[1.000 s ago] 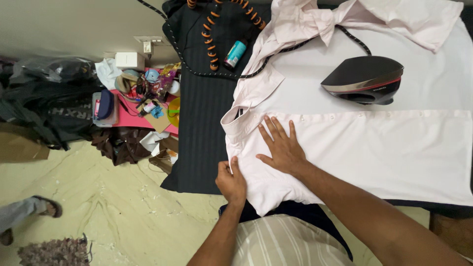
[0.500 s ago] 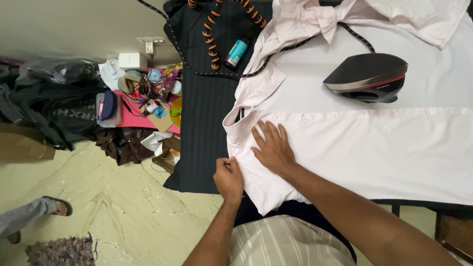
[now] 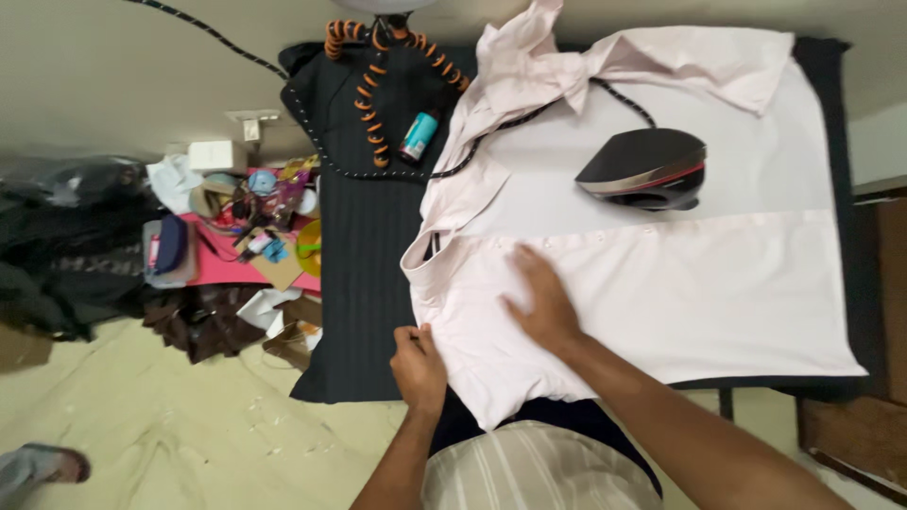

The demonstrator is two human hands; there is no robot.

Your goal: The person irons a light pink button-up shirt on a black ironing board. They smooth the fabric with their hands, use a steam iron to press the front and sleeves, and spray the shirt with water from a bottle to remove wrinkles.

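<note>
Smoothing: my right hand [image 3: 540,304] lies flat, fingers spread, on the pale pink shirt [image 3: 661,283] near the bench's [image 3: 364,246] left end.
Left hand [image 3: 419,366]: pinched on the shirt's near-edge hem.
Done: front panel looks flat.
Left: collar and sleeves bunched at the far edge, beside the iron [image 3: 645,168].

Soft even indoor light, slight motion blur, wide-angle edges.

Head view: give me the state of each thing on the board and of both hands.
Pink shirt: spread flat, far sleeves bunched.
Iron: resting on shirt, unheld.
Spray bottle: lying down.
Left hand: pinching shirt edge.
Right hand: flat, pressing shirt.
</note>
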